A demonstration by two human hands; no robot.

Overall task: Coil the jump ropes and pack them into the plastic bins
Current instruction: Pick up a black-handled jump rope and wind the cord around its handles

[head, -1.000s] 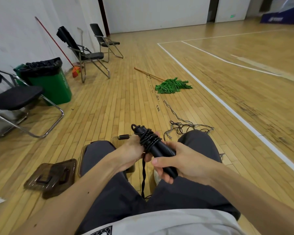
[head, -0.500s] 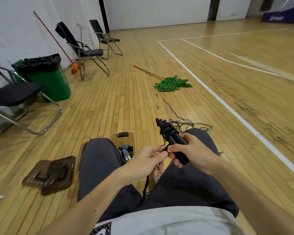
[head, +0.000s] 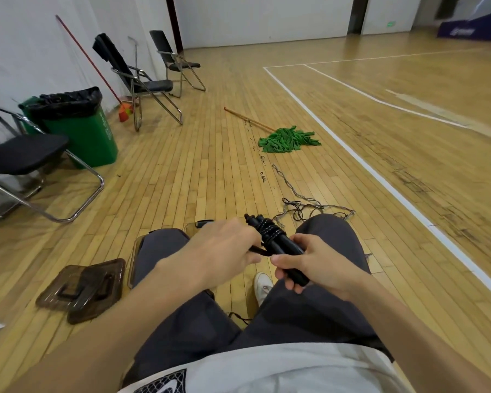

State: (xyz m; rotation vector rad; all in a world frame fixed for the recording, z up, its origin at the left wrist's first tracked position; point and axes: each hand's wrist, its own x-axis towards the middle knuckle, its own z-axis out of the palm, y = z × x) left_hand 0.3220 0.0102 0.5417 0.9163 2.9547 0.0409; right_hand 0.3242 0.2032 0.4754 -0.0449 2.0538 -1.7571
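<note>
Head view: left hand (head: 224, 251) had swung back up beside the bundle, pinching cord for another turn.
Grip: right hand (head: 321, 262) clamped round the jump rope (head: 278, 245) handles, above the lap.
Bin: plastic bin (head: 194, 227) on the floor between the knees.
Meaning: wrapping probably near done; packing not begun.

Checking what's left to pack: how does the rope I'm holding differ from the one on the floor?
The held rope is wound tightly round its black handles; the floor rope lies loose and tangled. The left hand and right hand grip the held rope; nothing touches the floor rope. Neither is packed yet.
</note>
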